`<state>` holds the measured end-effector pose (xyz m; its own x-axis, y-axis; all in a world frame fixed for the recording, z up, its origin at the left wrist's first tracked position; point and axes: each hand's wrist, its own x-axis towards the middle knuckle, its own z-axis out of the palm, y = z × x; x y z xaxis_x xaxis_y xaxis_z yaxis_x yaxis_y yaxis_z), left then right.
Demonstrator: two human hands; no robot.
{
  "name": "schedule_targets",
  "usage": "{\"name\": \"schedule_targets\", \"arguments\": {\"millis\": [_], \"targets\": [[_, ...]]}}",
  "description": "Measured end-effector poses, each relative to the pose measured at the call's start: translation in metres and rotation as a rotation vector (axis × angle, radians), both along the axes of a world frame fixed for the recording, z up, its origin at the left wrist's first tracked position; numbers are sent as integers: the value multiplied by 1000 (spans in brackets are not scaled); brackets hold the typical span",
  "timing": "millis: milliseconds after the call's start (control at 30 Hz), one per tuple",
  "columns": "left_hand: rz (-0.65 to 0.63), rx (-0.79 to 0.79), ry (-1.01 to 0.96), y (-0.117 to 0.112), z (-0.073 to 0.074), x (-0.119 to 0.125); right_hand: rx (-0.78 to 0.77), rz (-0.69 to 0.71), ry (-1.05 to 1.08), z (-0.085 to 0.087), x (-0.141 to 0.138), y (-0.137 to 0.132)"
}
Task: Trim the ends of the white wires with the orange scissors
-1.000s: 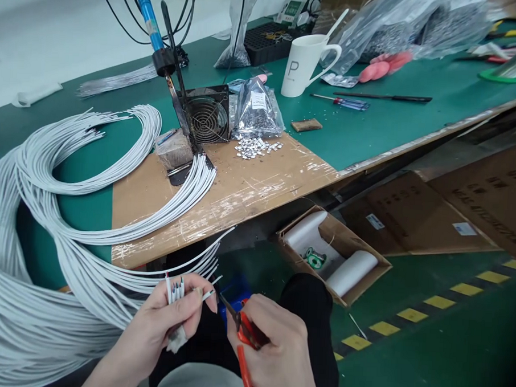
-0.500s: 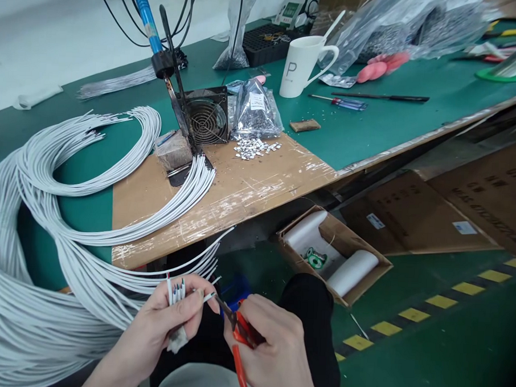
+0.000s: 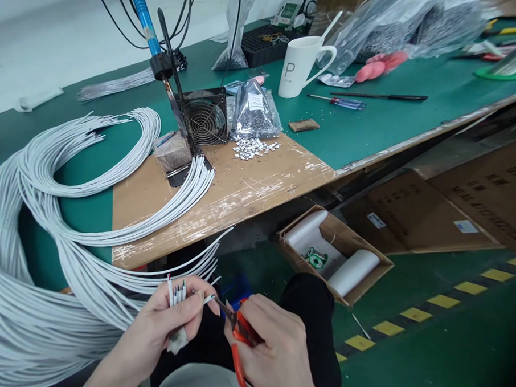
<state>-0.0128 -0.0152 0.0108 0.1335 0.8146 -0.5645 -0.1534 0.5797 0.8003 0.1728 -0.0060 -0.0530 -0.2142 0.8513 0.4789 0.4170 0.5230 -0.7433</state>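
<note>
My left hand point(image 3: 171, 315) is closed around several white cables point(image 3: 179, 293) whose cut ends show coloured inner wires. One cable end sticks out to the right between its thumb and forefinger. My right hand point(image 3: 272, 342) grips orange-handled scissors point(image 3: 240, 329), with the blades pointing left at that cable end. The blade tips meet the cable by my left fingertips; whether they are cutting into it I cannot tell. A large bundle of white cables point(image 3: 78, 288) curves along the left, with loose ends just above my left hand.
On the green table point(image 3: 372, 130) stand a soldering iron point(image 3: 148, 23) in its stand, a small fan point(image 3: 206, 117), a white mug point(image 3: 295, 67) and a bag of small parts point(image 3: 255, 110). White pieces point(image 3: 254, 147) lie on the cardboard sheet point(image 3: 258, 188). An open box point(image 3: 367, 244) sits below, right.
Both hands stay almost where they were, the scissors still at the cable end. The view has shifted very slightly.
</note>
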Motion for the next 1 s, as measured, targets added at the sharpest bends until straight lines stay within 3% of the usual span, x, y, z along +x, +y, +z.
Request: {"name": "schedule_targets", "arguments": {"millis": [167, 333, 400, 500, 567, 667, 733, 833, 1000], "targets": [[7, 13, 21, -1, -1, 1, 50, -36, -44, 2, 2, 3], [50, 10, 25, 1, 3, 7, 88, -153, -6, -8, -9, -6], [51, 21, 31, 2, 6, 8, 42, -169, 82, -11, -16, -6], [32, 39, 34, 0, 5, 6, -169, -250, 372, -7, -11, 5], [13, 15, 35, -3, 2, 2, -293, -420, 603, -2, 7, 19], [34, -40, 38, -5, -3, -1, -292, -556, 691, 3, 40, 33], [59, -47, 28, -3, -2, 0, -400, -551, 617, 1, 49, 32], [42, -26, 5, 4, 5, 3, -526, -470, 500, -3, 40, 20], [23, -39, -25, 10, 10, 7, -494, -281, 326, -1, 18, 3]]}}
